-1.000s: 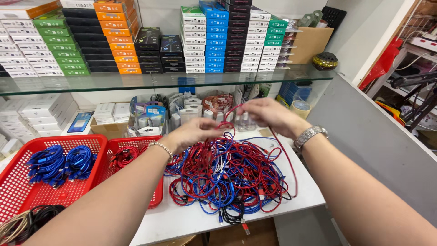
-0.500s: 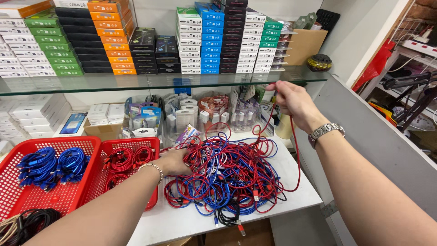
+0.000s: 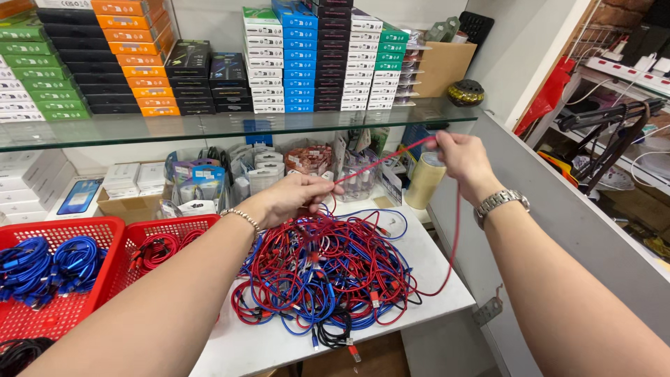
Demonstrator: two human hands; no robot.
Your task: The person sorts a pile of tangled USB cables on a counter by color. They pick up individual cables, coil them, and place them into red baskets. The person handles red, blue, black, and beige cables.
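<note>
Left hand [image 3: 296, 197] and right hand [image 3: 464, 157] both pinch one red cable [image 3: 380, 162] taut. Left of the left hand, red baskets [image 3: 115, 230] contain coiled blue cables [image 3: 52, 262] and red cables [image 3: 157, 248].

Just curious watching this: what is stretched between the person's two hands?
In the head view, one thin red cable runs taut from the left hand up to the raised right hand.

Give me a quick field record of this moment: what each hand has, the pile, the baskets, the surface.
left hand: pinches one end of a red cable, over the pile
right hand: raised, holds the same cable stretched taut
cable pile: tangled red, blue and black cables on the white table
red baskets: one with blue coils, one with red coils
tape roll: upright, behind right hand
</note>
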